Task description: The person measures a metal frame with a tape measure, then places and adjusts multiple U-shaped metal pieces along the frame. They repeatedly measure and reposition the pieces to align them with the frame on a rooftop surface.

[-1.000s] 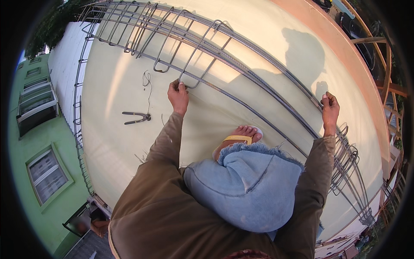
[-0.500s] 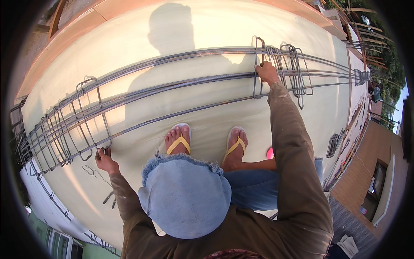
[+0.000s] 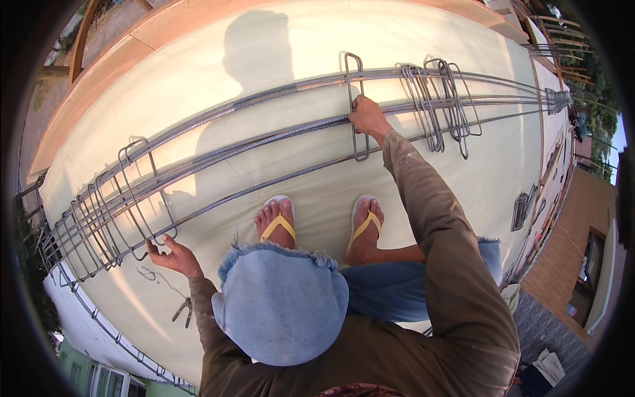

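Note:
Long ribbed steel bars (image 3: 264, 141) run left to right in front of me. My right hand (image 3: 369, 118) is closed on one rectangular steel stirrup (image 3: 350, 79), which stands upright around the bars. Near the lower corner of another stirrup (image 3: 129, 178), at the left, is my left hand (image 3: 177, 258), its fingers and thumb spread; whether the fingertips touch the steel I cannot tell. Further left, several stirrups (image 3: 92, 198) stand spaced along the bars. To the right of my right hand, several loose stirrups (image 3: 423, 109) hang bunched together.
Pincers (image 3: 184, 311) and a thin tie wire (image 3: 155, 274) lie on the pale sheet near my left forearm. More bent steel pieces (image 3: 520, 210) are heaped at the right. An orange-brown board edge (image 3: 119, 63) bounds the far side. My sandalled feet (image 3: 276, 221) stand close to the bars.
My right hand has slid a stirrup left along the bars, away from the bunch. My left hand has opened from its curled grip at the left stirrup's lower corner.

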Demonstrator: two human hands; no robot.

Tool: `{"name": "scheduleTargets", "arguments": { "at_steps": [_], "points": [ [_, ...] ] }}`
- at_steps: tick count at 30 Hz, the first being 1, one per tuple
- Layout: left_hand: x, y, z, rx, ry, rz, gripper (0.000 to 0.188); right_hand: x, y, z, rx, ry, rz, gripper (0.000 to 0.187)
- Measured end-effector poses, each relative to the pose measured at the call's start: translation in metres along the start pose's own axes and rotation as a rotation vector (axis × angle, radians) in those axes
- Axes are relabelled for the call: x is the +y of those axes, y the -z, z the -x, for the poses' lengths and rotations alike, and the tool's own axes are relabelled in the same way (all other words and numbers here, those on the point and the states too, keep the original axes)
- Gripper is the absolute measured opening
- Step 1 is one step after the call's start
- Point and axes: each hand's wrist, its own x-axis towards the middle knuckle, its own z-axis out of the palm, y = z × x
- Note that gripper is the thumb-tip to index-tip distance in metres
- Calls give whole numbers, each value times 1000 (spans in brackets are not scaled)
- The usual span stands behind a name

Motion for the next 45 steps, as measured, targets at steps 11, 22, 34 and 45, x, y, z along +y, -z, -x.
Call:
{"name": "scheduleTargets", "arguments": {
  "at_steps": [11, 22, 34, 45],
  "points": [
    [103, -45, 37, -603, 40, 405, 23, -160, -140, 72, -320, 305, -59, 23],
    [133, -59, 77, -949, 93, 225, 30, -174, -177, 66, -297, 280, -206, 27],
    [74, -36, 67, -636, 247, 98, 28, -237, -237, 95, -487, 495, -309, 34],
    [6, -44, 46, -444, 615, 493, 34, -132, 5, -14, -280, 601, 426, 34]
  ]
}}
